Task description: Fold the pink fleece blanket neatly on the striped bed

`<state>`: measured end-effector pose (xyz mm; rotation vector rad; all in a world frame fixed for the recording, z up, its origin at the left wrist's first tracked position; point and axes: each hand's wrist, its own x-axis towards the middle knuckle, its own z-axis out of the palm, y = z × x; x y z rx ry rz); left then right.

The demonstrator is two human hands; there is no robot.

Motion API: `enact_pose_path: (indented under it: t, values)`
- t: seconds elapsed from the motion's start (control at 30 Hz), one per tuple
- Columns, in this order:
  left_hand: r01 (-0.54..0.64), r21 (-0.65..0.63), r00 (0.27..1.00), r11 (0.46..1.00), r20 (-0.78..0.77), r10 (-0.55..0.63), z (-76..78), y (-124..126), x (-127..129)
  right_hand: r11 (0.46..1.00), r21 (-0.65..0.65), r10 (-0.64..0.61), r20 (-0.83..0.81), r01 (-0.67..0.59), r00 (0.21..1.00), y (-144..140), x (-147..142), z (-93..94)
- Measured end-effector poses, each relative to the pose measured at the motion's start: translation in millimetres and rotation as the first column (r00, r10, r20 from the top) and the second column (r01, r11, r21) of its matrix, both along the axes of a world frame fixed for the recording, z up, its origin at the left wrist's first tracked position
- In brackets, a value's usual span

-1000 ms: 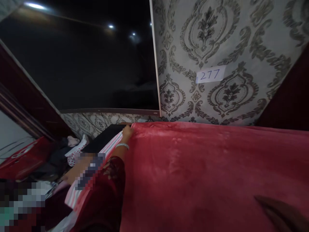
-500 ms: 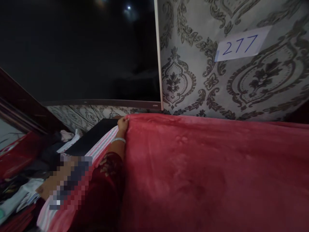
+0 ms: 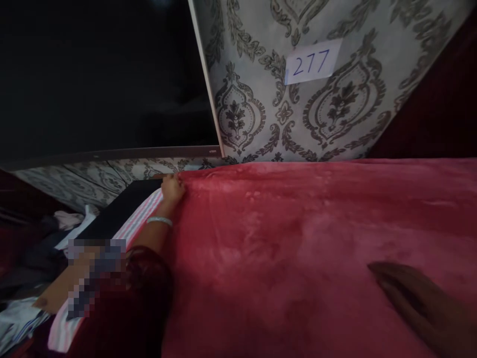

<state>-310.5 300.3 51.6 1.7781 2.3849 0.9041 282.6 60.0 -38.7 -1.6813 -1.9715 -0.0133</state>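
A red plush blanket lies spread across most of the view, its far edge close to the wall. At its far left corner my left hand is closed on the cloth, fingers curled over the edge. A pink, white and grey striped border runs along the left side, beside my left forearm. Over the right part of the blanket is my right hand, somewhat blurred, with its fingers stretched out and nothing in them. Whether it touches the blanket I cannot tell.
A large dark television screen stands at the far left. On the patterned wall hangs a paper marked 277. Left of the blanket are a black flat-topped surface, a brown board-like piece and heaped clothes.
The view has turned to the right. My right hand has come into view at the lower right. My left hand stays at the blanket's corner, its back now turned more upward.
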Motion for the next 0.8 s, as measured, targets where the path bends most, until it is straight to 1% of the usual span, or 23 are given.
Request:
enact_pose_path:
  t: [0.03,0.07,0.13,0.2,0.27,0.33,0.4,0.47,0.53,0.6,0.7,0.8]
  values:
    - [0.100,-0.024,0.995,0.995,0.004,-0.099,-1.4,-7.5,11.4,1.000,0.000,0.017,-0.023,-0.017,1.000,1.0,-2.6,1.0]
    - [0.206,-0.055,0.978,0.977,0.020,-0.205,-3.6,-15.0,23.4,0.999,0.000,0.034,-0.047,-0.034,0.998,1.8,-5.0,2.3]
    - [0.399,-0.106,0.917,0.911,0.072,-0.393,-9.8,-28.9,46.9,0.998,0.000,0.062,-0.081,-0.062,0.995,2.7,-8.2,6.8]
    - [0.534,-0.121,0.845,0.837,0.122,-0.521,-16.3,-39.4,67.0,0.996,-0.015,0.081,-0.098,-0.083,0.992,4.8,-8.7,13.9]
    - [0.611,-0.113,0.790,0.784,0.155,-0.593,-21.2,-44.9,81.9,0.993,-0.068,0.093,-0.123,-0.102,0.988,11.9,-6.3,24.0]
    - [0.643,-0.100,0.763,0.759,0.169,-0.624,-24.1,-46.0,91.1,0.990,-0.113,0.070,-0.161,-0.089,0.984,27.3,-2.0,35.8]
    - [0.647,-0.090,0.759,0.757,0.169,-0.629,-26.0,-45.0,95.3,0.991,-0.111,0.044,-0.215,-0.070,0.976,50.7,1.9,45.9]
    - [0.639,-0.086,0.766,0.764,0.158,-0.623,-28.2,-44.7,95.4,0.993,-0.095,0.045,-0.267,-0.073,0.963,77.5,3.6,50.0]
    - [0.631,-0.079,0.773,0.772,0.144,-0.617,-30.8,-47.2,93.3,0.988,-0.101,0.081,-0.302,-0.116,0.950,100.7,3.0,45.8]
    - [0.626,-0.061,0.777,0.778,0.129,-0.615,-33.2,-51.7,90.5,0.984,-0.087,0.117,-0.330,-0.154,0.937,115.1,1.7,34.8]
    - [0.629,-0.021,0.774,0.777,0.110,-0.624,-35.6,-55.8,86.7,0.989,0.003,0.137,-0.374,-0.146,0.917,121.2,4.0,16.5]
    - [0.625,0.021,0.777,0.781,0.083,-0.624,-38.5,-49.7,81.9,0.991,0.102,0.117,-0.354,-0.086,0.928,122.0,15.0,7.0]
